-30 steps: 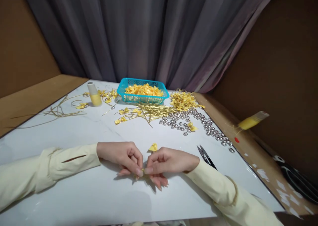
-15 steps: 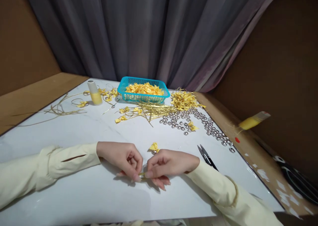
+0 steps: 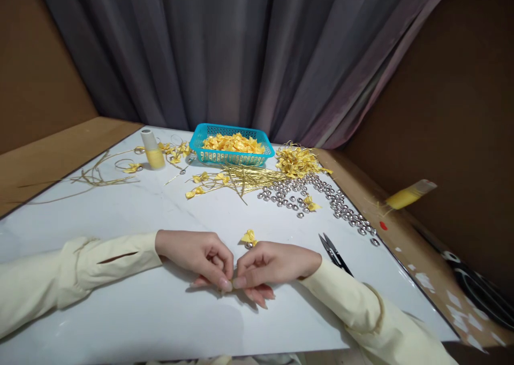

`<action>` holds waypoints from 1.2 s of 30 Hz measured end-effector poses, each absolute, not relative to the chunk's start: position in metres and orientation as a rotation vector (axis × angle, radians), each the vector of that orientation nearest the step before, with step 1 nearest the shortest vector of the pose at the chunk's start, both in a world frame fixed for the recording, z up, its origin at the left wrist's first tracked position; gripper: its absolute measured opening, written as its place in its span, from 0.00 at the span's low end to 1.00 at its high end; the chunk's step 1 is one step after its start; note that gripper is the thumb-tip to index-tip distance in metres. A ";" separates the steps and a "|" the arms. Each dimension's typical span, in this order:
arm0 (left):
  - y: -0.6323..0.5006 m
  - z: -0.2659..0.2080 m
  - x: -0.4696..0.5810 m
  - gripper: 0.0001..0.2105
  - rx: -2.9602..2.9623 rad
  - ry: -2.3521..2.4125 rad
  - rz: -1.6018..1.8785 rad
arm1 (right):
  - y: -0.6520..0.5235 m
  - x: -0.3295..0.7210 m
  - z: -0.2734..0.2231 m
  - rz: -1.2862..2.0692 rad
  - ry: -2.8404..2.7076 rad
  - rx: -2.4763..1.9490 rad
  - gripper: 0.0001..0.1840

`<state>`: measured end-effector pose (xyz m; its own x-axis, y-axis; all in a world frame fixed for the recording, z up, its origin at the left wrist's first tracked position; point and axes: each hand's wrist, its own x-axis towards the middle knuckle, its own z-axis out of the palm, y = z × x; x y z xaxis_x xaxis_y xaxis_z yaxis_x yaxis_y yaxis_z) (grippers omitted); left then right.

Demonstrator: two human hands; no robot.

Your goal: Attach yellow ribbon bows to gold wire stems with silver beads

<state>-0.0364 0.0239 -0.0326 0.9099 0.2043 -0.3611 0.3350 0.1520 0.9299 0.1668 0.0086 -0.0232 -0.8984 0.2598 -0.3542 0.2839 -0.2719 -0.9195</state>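
My left hand [image 3: 198, 258] and my right hand [image 3: 265, 271] meet fingertip to fingertip just above the white tabletop [image 3: 160, 322]. Both are closed in a pinch on a short bit of gold cord [image 3: 232, 283], mostly hidden by the fingers. Just beyond my right hand lies a yellow ribbon bow [image 3: 249, 237] with a silver bead at its base. Black thread snips [image 3: 336, 255] rest to the right, beside my right sleeve, with their blades pointing away from me.
A blue basket [image 3: 193, 145] of yellow bows stands at the back. Before it lie gold cords [image 3: 252, 177]; to the right are a yellow pile [image 3: 299, 160] and silver beads [image 3: 341, 207]. A yellow thread spool [image 3: 155, 156] stands back left. Large scissors [image 3: 477, 290] lie far right.
My left hand has shifted slightly right, so the two hands' fingertips are now closer together and less of the gold cord shows between them.
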 end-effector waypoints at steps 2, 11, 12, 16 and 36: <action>0.024 -0.032 -0.037 0.10 1.433 0.436 -0.098 | 0.009 0.167 -0.024 -2.386 1.881 0.701 0.24; 0.024 -0.032 -0.038 0.12 1.480 0.416 -0.112 | 0.009 0.168 -0.023 -2.368 1.869 0.704 0.20; 0.024 -0.031 -0.038 0.12 1.479 0.415 -0.113 | 0.009 0.168 -0.023 -2.360 1.869 0.698 0.18; 0.024 -0.030 -0.038 0.12 1.497 0.416 -0.123 | 0.009 0.168 -0.024 -2.329 1.883 0.691 0.13; 0.024 -0.030 -0.040 0.09 1.674 0.403 -0.139 | 0.005 0.160 -0.023 -2.180 2.045 0.650 0.18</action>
<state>-0.0397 0.0239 -0.0302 0.9295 0.1816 -0.3210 0.3411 -0.0928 0.9354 0.1598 0.0049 -0.0226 -0.9064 0.2245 -0.3577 0.3427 -0.1042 -0.9337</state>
